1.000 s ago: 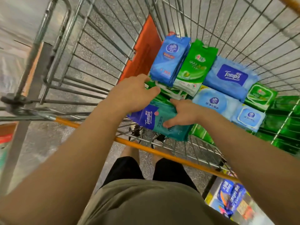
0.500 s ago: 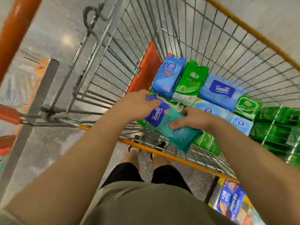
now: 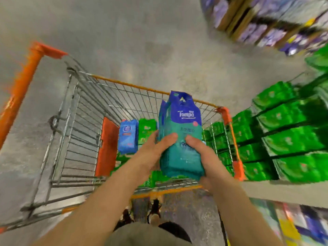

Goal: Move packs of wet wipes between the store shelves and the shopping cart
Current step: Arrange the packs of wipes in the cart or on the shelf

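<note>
**Teal pack lifted clear of the cart**

Both hands now hold the teal and blue Tempo pack upright above the shopping cart, its blue top uppermost and its printed face toward the camera. Half a second ago the same pack lay tilted on its side, low against the near rim of the basket and touching the other packs; a second ago it was lower still, among them. It now stands higher than the cart's rim and touches nothing but the hands.

The left hand grips the pack's left edge, thumb lying across the front face and the fingers wrapped behind, out of sight. The right hand grips the right edge and lower corner in the same way, thumb on the front, fingers curled round the back. The two thumbs nearly meet at the middle of the pack.

The view has also swung up: the orange handle shows at left, and the shelf of green packs fills the right side just beside the cart. In the basket a blue pack leans against the orange flap, with a green pack beside it. Much of the frame is motion-blurred.
</note>
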Action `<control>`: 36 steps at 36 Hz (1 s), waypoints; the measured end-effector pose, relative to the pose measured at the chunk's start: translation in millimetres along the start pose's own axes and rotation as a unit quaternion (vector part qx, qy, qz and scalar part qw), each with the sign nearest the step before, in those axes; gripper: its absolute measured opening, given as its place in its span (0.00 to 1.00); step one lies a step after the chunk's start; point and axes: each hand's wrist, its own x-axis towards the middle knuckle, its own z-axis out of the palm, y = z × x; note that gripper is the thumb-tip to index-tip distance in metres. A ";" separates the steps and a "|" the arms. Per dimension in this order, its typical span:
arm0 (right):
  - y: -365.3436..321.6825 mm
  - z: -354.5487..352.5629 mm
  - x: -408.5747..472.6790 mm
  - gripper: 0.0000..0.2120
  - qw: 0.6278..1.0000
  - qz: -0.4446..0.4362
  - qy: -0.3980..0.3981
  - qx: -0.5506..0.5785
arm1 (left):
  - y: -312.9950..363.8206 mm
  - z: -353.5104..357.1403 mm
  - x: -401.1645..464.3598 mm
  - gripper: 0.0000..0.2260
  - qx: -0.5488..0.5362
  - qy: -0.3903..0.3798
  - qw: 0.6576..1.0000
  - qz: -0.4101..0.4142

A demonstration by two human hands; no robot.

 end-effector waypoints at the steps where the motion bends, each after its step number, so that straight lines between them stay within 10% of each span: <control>1: -2.7 -3.7 -11.8 0.17 1.000 -0.015 0.002 0.019 | 1.8 10.2 -2.2 0.41 -0.015 -0.041 0.999 0.010; 5: -10.3 -25.1 -52.9 0.32 0.994 -0.096 0.033 0.045 | 9.8 55.7 -12.3 0.41 -0.022 -0.153 0.988 0.020; 17: -23.3 -138.0 -197.4 0.28 0.920 -0.306 0.243 0.020 | -10.6 219.0 -47.5 0.47 0.074 -0.330 0.941 0.003; 31: 30.0 -302.2 -373.0 0.34 0.844 -0.312 0.436 -0.016 | -118.6 433.0 -107.3 0.50 0.216 -0.425 0.879 0.014; 36: 43.4 -335.1 -418.7 0.24 0.820 -0.338 0.463 0.011 | -162.1 477.8 -126.5 0.29 0.231 -0.432 0.871 -0.031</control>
